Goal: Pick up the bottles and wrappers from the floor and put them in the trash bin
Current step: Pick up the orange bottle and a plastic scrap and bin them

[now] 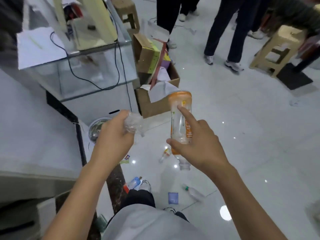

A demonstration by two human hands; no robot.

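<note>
My right hand (pixel 199 144) grips an empty clear bottle with an orange label (pixel 180 116), held upside down with its open neck pointing at the floor. My left hand (pixel 114 134) is closed around a crumpled clear plastic wrapper (pixel 134 123). A round metal bin (pixel 97 129) stands on the floor just left of my left hand, partly hidden by it. On the white floor lie a small bottle with a yellow label (pixel 165 153), a clear bottle with a green cap (pixel 193 192), a blue-tinted bottle (pixel 134 182), a blue wrapper (pixel 173 198) and a small colourful wrapper (pixel 126 159).
A glass counter (pixel 97 73) with cables and a beige machine stands at left. An open cardboard box (pixel 155 103) full of paper and cartons sits behind my hands. Several people's legs and beige stools (pixel 275 51) fill the back. A white cabinet (pixel 34 135) is at near left.
</note>
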